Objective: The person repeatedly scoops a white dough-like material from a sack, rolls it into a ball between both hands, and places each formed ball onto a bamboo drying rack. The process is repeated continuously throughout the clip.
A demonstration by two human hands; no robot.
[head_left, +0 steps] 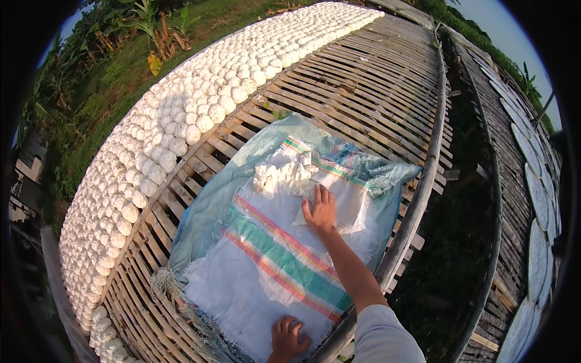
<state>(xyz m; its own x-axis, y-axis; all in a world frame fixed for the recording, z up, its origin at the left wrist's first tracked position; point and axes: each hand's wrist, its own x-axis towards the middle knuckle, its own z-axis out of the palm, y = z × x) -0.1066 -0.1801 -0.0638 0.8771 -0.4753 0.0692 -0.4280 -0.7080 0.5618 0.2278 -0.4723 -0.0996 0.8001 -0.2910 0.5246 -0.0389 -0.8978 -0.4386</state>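
Observation:
A white woven sack (242, 296) with green, pink and yellow stripes lies spread over a light blue plastic sheet (206, 199). On its far part sits a heap of crumbly white lumps (284, 175). My right hand (321, 209) reaches forward beside the heap, its fingers apart over a folded white piece of sacking (348, 209). What lies under its fingertips is partly hidden. Near the sack's lower edge rests my left hand (287, 336), its fingers slightly bent and the thumb apart, with nothing visible in it.
A slatted bamboo rack (363, 91) carries the sheet, bordered on the right by a long pole (417, 209). Rows of rounded white lumps (163, 130) cover its left side. Across a dark gap stands another rack (508, 181) with flat pale round sheets (535, 187). Grass and plants (157, 36) grow beyond.

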